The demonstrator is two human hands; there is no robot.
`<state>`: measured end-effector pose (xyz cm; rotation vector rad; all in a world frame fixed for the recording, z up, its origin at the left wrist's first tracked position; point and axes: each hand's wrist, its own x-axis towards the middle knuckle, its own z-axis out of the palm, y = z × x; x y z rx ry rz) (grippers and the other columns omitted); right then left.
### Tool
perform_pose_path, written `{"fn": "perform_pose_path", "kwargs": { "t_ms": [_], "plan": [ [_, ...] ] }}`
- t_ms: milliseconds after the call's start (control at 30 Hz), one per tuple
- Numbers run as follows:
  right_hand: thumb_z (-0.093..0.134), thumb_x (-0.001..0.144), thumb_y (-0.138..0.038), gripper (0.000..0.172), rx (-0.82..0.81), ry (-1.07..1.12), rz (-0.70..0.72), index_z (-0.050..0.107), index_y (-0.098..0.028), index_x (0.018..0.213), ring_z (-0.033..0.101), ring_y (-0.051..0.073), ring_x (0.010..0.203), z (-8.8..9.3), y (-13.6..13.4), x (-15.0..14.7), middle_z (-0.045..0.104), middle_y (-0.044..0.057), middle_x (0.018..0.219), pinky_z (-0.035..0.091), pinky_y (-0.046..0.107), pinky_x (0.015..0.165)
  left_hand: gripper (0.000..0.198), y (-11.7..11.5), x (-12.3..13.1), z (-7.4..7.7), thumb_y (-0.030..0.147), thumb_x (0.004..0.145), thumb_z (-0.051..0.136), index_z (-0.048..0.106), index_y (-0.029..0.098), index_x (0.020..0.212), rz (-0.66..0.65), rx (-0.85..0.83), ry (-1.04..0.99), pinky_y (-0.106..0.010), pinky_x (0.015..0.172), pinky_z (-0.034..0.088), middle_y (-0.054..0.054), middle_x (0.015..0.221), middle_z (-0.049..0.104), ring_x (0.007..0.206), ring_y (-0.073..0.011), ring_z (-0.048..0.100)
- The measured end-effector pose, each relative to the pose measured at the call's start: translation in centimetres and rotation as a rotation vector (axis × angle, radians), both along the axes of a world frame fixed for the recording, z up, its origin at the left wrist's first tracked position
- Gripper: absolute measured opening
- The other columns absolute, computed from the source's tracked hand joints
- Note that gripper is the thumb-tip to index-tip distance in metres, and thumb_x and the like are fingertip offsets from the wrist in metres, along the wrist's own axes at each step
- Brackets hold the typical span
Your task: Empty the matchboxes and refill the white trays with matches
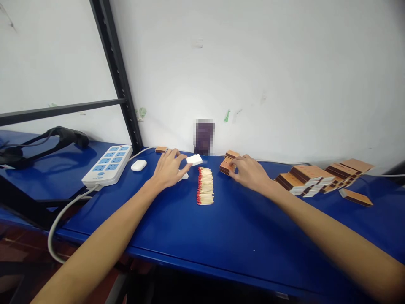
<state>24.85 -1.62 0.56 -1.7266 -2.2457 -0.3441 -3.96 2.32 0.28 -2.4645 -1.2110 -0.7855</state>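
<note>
My left hand (170, 169) pinches a small white matchbox tray (195, 159) between thumb and fingers, above the left side of the match row. Another white piece (185, 176) lies partly hidden under that hand. A row of matches (206, 186) lies on the blue table, red heads to the left, between my two hands. My right hand (249, 172) has its fingers closed at the right end of an orange-brown matchbox sleeve (225, 166). A second orange-brown matchbox sleeve (232, 154) sits just behind it. The fingertips of my right hand are partly hidden.
Stacked matchboxes (310, 174) stand at right, with one loose matchbox (357, 197) beside them. At left are a power strip (109, 164), a white rounded case (138, 165), and a black headset (60, 141). Another matchbox (161, 149) lies behind my left hand. A black shelf post (118, 76) rises nearby.
</note>
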Motion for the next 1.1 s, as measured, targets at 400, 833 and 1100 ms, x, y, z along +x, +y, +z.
{"fn": "perform_pose_path", "kwargs": {
  "t_ms": [400, 833, 1100],
  "plan": [
    [0.063, 0.069, -0.033, 0.069, -0.139, -0.345, -0.031, 0.054, -0.024, 0.137, 0.039, 0.044, 0.133, 3.4, -5.4, 8.8, 0.058, 0.013, 0.136, 0.038, 0.062, 0.097, 0.041, 1.7, -2.6, 0.2, 0.050, 0.091, 0.047, 0.072, 0.018, 0.099, 0.191, -0.025, -0.036, -0.047, 0.091, 0.043, -0.011, 0.102, 0.057, 0.100, -0.0297, 0.054],
    [0.054, 0.059, -0.013, 0.065, -0.375, -0.393, -0.025, 0.066, -0.028, 0.121, 0.042, 0.041, 0.135, 4.0, -4.1, 12.1, 0.072, 0.010, 0.113, 0.026, 0.072, 0.105, 0.039, 1.1, -1.8, 0.3, 0.047, 0.093, 0.046, 0.070, 0.019, 0.107, 0.154, -0.008, -0.112, -0.046, 0.091, 0.043, -0.011, 0.106, 0.057, 0.101, -0.0294, 0.053],
    [0.060, 0.074, -0.026, 0.054, -0.262, 0.024, 0.081, 0.060, -0.021, 0.128, 0.056, 0.036, 0.120, 6.0, -4.9, 5.6, 0.065, 0.012, 0.124, 0.048, 0.051, 0.095, 0.035, -0.4, -0.4, 0.4, 0.039, 0.095, 0.045, 0.067, 0.017, 0.111, -0.102, 0.075, -0.120, -0.043, 0.092, 0.041, -0.010, 0.103, 0.057, 0.097, -0.0254, 0.050]
  ]
}}
